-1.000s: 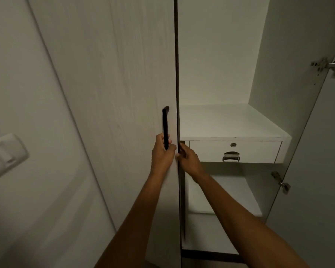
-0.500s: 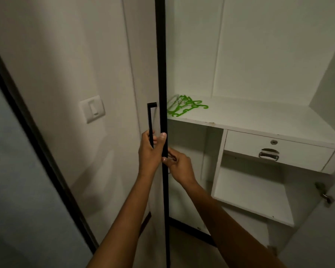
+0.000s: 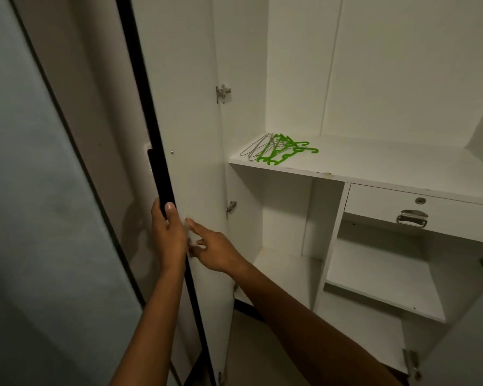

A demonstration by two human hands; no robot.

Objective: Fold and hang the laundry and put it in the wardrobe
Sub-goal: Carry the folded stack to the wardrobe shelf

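The white wardrobe stands open, its left door (image 3: 190,121) swung wide. My left hand (image 3: 168,232) grips the black door handle (image 3: 159,182) near its lower end, thumb on the door's edge. My right hand (image 3: 212,246) is just right of it, fingers stretched out and touching the inner face of the door. A pile of green plastic and thin wire hangers (image 3: 279,151) lies on the wardrobe's wide shelf (image 3: 388,162). No laundry is in view.
Below the shelf sits a drawer (image 3: 418,210) with a metal pull and lock, with open compartments (image 3: 374,274) beneath it. The right door (image 3: 469,344) hangs open at the lower right. A wall is on the left.
The left door has swung further open, showing its inner face and hinges. My right hand let go of the door edge and now lies flat against it.
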